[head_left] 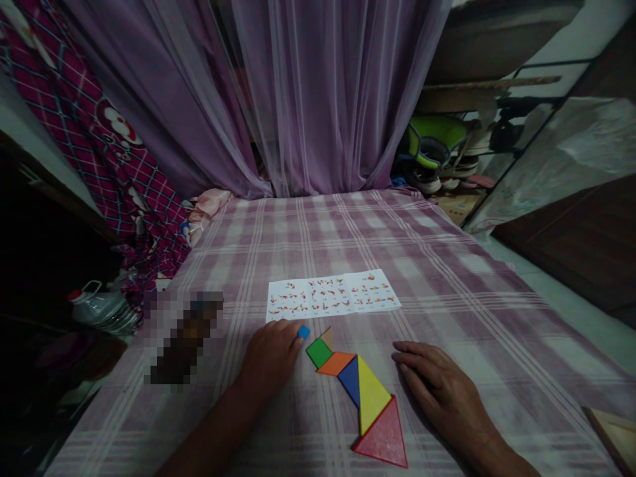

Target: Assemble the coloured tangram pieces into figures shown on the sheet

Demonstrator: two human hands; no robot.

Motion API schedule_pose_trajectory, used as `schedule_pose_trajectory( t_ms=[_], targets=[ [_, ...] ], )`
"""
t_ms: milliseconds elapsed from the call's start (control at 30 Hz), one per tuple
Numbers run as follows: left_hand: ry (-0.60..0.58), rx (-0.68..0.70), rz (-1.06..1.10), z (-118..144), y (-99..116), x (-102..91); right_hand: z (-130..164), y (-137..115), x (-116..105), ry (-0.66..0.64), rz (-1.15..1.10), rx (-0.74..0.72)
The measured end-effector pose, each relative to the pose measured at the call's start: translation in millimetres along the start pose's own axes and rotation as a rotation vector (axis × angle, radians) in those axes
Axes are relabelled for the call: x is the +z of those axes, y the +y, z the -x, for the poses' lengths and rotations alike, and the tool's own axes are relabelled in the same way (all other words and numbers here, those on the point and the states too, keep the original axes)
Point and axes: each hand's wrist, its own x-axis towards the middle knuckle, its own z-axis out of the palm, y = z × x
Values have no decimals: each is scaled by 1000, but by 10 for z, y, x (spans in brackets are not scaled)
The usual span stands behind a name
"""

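Purple sheer curtains hang in soft folds at the back, w/ a red checked cloth draped at left; below them we look down on a flat surface under a lilac-and-white plaid cloth [447,278], woven-looking and lightly creased. We count 1 white paper sheet [332,295], rectangular, printed w/ rows of tiny coloured figures too small to read. Just in front of it lie 7 flat tangram pieces, smooth and hard-edged: 1 small blue piece [303,332], 1 tan triangle [327,337], 1 green square [318,352], 1 orange parallelogram [336,363], 1 dark blue triangle [350,380], 1 yellow triangle [372,395] and 1 large red triangle [383,438]. Six of them touch edge to edge in a chain running diagonally from centre toward the lower right; the small blue piece sits apart at the top left end. Our 2 bare hands are in view. Our left hand [272,354] rests palm down, fingers together and curled, fingertips touching the small blue piece. Our right hand [434,384] lies flat on the cloth just right of the chain, fingers together and stretched out, holding nothing. At far lower right, 1 pale wooden tray corner [616,434] shows. A blurred-out patch sits at left.
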Motion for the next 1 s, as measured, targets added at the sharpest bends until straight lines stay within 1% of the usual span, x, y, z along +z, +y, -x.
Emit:
schedule_pose_trajectory(
  t_ms=[200,333,700,867,1000],
  targets=[
    [-3,-12,20,-16,30,8,15,24,29,-2,-9,7],
    [-16,8,39,-27,57,-10,19,27,27,-1,-10,12],
    [16,41,73,-20,36,21,4,26,12,-2,-6,4],
    [-7,27,76,-29,51,-9,3,18,6,-4,-5,15],
    [15,59,99,-30,15,21,-8,1,10,8,-19,21]
  ],
)
